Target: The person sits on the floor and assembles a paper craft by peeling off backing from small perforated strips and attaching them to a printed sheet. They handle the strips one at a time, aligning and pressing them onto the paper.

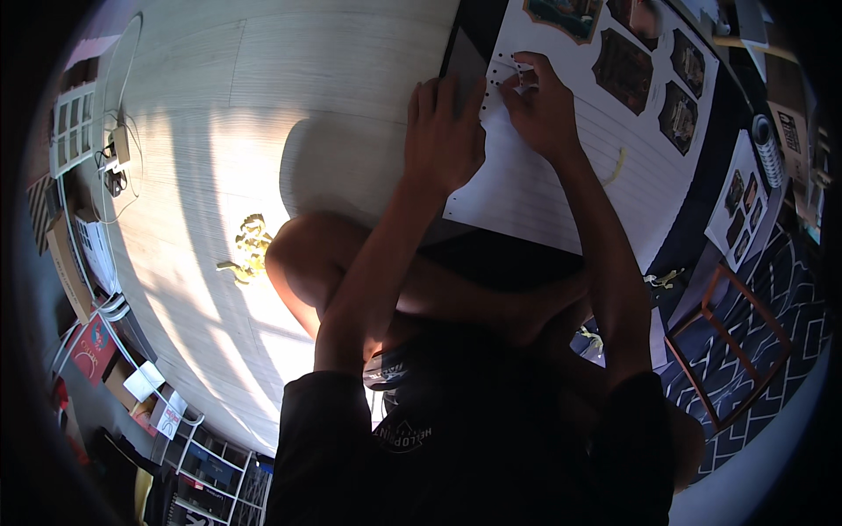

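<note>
A large white sheet (517,193) with dark framed pictures (624,72) printed on it lies on a black surface in front of me. Along its left edge runs a row of small black dots. My left hand (445,136) rests flat over that edge, fingers stretched out, holding nothing. Close by on the right, my right hand (545,110) bends its thumb and fingers inward above the dotted part of the sheet. Whatever is between those fingertips is too small to make out. A thin yellowish strip (619,167) lies on the sheet beside my right forearm.
Crumpled yellow strips (252,248) lie on the wooden floor (193,131) left of my knee. A smaller picture sheet (735,206) and a spiral-bound roll (767,149) are at the right. Beyond my right arm sits a brown wooden frame (710,311) on patterned cloth. Shelves and boxes line the left.
</note>
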A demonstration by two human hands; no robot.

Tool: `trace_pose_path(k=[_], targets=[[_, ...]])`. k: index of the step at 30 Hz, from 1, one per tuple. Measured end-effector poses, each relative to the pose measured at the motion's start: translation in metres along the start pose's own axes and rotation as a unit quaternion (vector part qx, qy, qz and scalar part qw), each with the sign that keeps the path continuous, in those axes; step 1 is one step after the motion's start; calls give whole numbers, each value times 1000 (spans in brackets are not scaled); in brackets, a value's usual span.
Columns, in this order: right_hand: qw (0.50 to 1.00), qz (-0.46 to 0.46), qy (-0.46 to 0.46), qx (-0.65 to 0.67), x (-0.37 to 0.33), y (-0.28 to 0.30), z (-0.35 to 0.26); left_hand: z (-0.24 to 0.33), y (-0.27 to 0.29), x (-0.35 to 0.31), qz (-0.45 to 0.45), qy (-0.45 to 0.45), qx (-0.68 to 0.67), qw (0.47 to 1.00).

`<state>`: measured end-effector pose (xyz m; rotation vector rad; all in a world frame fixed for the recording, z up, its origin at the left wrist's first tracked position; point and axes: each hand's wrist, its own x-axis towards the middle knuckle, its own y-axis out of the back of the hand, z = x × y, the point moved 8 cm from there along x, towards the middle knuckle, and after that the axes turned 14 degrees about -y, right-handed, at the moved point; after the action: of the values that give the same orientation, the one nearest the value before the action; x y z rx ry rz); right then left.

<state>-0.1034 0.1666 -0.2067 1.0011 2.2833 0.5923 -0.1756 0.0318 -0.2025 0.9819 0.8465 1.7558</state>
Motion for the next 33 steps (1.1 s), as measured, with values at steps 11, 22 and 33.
trace_pose_path(k=[11,22,33], targets=[[1000,19,6,-11,6,-5,2,0,-7,6,-18,-12,40,999],[997,-15,47,-66,9,-13,2,0,-7,6,-16,-5,39,999],[997,-73,-8,23,-5,7,14,-18,4,3,36,7,-57,998]])
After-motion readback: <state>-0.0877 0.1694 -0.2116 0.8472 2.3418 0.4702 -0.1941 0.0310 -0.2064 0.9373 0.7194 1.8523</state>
